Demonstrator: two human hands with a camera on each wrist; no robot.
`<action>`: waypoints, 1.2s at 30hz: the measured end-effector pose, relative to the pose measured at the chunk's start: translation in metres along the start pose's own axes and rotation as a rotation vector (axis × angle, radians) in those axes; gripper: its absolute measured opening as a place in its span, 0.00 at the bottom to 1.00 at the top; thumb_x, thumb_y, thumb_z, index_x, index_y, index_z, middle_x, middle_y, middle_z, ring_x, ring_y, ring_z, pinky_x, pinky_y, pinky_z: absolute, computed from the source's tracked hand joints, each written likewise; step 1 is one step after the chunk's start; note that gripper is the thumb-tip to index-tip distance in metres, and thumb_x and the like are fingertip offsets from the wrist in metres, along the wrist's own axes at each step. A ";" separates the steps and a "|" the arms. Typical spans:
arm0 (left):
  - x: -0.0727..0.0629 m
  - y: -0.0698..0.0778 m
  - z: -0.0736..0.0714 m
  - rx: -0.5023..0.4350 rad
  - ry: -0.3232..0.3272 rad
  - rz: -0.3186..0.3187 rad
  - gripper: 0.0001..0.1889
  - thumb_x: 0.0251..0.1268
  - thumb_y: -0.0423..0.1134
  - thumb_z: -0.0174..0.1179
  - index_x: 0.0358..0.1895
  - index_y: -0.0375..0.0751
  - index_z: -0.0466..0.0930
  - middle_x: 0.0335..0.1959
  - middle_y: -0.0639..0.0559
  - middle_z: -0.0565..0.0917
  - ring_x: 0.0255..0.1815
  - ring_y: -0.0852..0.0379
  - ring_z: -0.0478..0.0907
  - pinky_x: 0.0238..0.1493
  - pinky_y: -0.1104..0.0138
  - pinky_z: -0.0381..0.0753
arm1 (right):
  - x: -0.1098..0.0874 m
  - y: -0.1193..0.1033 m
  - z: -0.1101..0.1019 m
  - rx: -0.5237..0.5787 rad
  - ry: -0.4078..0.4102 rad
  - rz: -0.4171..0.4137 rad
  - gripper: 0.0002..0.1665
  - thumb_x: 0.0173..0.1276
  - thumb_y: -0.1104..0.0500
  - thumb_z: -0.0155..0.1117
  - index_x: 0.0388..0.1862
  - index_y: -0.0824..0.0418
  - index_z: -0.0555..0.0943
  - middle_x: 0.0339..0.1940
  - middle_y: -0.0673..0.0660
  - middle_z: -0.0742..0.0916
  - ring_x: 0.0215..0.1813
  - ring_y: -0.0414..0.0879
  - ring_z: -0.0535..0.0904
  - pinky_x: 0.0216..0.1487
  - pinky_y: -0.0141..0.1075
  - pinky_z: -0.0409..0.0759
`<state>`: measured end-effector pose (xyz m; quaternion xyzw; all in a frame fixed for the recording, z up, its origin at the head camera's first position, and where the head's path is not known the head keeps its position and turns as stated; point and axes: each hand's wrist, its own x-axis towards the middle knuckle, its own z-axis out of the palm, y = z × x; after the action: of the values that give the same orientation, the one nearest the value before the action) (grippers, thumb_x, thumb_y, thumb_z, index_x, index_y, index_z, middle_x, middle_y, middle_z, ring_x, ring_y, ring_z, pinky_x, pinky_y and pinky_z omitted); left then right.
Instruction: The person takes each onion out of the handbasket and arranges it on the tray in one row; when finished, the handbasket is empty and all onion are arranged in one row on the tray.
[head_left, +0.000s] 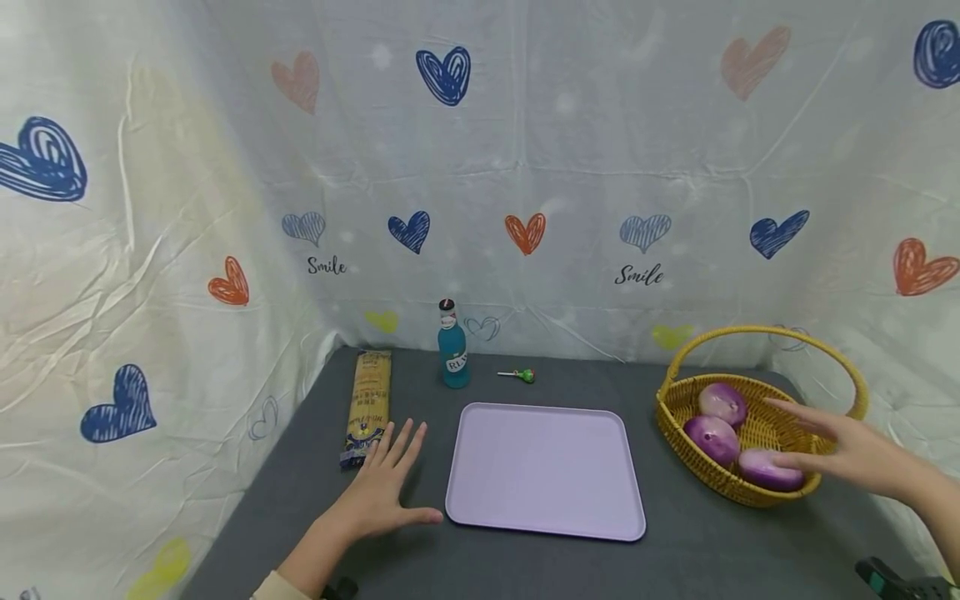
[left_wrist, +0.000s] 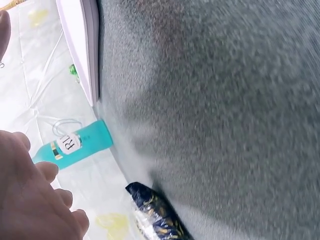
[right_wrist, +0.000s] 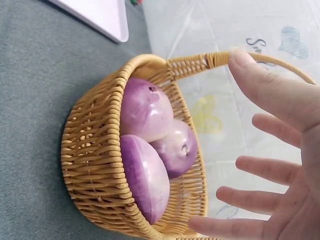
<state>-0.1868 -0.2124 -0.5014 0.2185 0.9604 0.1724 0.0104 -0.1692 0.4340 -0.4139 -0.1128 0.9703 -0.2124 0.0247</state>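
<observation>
Three purple onions (head_left: 712, 440) lie in a yellow wicker basket (head_left: 697, 475) with an arched handle, at the right of the table. My right hand (head_left: 847, 446) hovers over the basket's right side, fingers spread and holding nothing; the right wrist view shows it apart from the onions (right_wrist: 147, 175). My left hand (head_left: 382, 492) is held above the table with fingers fanned out, also without a thing in it. It is between a yellow packet with a dark blue end (head_left: 367, 400) and a lilac tray (head_left: 546, 471). The tray bears nothing.
A blue bottle (head_left: 453, 350) stands upright at the back, and a small green-topped lollipop-like thing (head_left: 525, 375) lies to its right. Dark grey cloth (head_left: 525, 575) covers the table. A white curtain printed with hearts (head_left: 525, 125) hangs behind and at both sides.
</observation>
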 end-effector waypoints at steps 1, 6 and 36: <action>0.001 0.000 0.001 -0.006 -0.003 0.002 0.67 0.46 0.77 0.66 0.84 0.54 0.36 0.85 0.43 0.41 0.83 0.34 0.32 0.73 0.29 0.45 | 0.000 0.000 0.000 0.009 -0.004 -0.007 0.46 0.67 0.49 0.72 0.75 0.70 0.64 0.66 0.84 0.73 0.59 0.81 0.74 0.46 0.70 0.78; 0.004 0.003 0.004 -0.022 -0.053 -0.014 0.69 0.44 0.78 0.66 0.83 0.50 0.37 0.85 0.46 0.40 0.84 0.37 0.32 0.76 0.32 0.43 | 0.004 0.001 0.001 0.044 -0.032 -0.029 0.43 0.67 0.51 0.72 0.73 0.70 0.67 0.66 0.81 0.74 0.59 0.80 0.74 0.47 0.69 0.79; 0.029 0.018 0.029 -0.197 -0.225 -0.005 0.73 0.38 0.75 0.72 0.83 0.47 0.37 0.84 0.42 0.43 0.84 0.34 0.34 0.78 0.35 0.40 | 0.031 0.030 -0.004 0.275 -0.413 -0.131 0.33 0.67 0.58 0.71 0.66 0.72 0.75 0.63 0.87 0.72 0.50 0.19 0.74 0.42 0.28 0.83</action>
<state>-0.2030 -0.1751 -0.5209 0.2319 0.9322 0.2400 0.1400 -0.2061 0.4550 -0.4227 -0.2121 0.8973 -0.3161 0.2236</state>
